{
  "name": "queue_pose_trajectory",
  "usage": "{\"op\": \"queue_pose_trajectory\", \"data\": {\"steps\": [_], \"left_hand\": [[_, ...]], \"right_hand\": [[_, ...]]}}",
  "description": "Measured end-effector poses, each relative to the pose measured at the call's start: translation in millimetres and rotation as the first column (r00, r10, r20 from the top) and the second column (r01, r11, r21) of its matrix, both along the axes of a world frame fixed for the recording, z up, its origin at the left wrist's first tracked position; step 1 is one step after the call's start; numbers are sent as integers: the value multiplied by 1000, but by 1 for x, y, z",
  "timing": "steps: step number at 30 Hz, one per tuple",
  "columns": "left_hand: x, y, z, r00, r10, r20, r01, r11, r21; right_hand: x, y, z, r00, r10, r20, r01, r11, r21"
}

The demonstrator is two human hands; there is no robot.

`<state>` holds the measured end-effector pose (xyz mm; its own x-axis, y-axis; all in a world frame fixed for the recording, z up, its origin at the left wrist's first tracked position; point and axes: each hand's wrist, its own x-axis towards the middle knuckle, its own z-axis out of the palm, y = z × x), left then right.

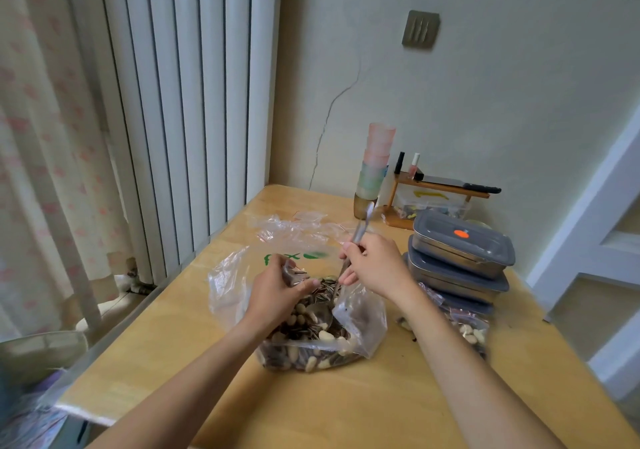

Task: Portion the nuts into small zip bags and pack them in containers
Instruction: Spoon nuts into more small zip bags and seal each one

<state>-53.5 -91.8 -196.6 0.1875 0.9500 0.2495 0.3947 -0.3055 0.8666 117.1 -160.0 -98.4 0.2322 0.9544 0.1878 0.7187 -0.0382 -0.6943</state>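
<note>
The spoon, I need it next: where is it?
Head view, centre: the spoon is gripped by the right hand, its bowl down inside the big nut bag.

Printed matter: green marking on the large clear plastic bag, near its far rim, blurred and partly hidden behind a hand; the letters cannot be made out. Orange round spot on the top container lid, carrying no readable text. Nothing else legible.

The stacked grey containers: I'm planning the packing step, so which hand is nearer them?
Right. The right hand, holding the spoon, is just beside the stacked containers; the left hand is farther away.
</note>
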Motion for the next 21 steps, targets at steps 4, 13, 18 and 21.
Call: {"op": "queue_pose_trajectory", "data": {"steps": [4,13,18,21], "left_hand": [[-2,2,2,999,26,41,-27,999,22],[-6,8,2,997,70,14,-71,996,53],[-2,9,-3,991,-2,-135,8,999,48],[2,8,-3,973,-39,-229,52,997,55]], "right_hand": [[8,5,-13,961,-100,-260,86,994,-64],[33,6,-12,896,-263,-358,282,959,1],[37,3,1,904,-320,-283,366,922,126],[35,1,8,899,-337,-280,397,897,194]]}}
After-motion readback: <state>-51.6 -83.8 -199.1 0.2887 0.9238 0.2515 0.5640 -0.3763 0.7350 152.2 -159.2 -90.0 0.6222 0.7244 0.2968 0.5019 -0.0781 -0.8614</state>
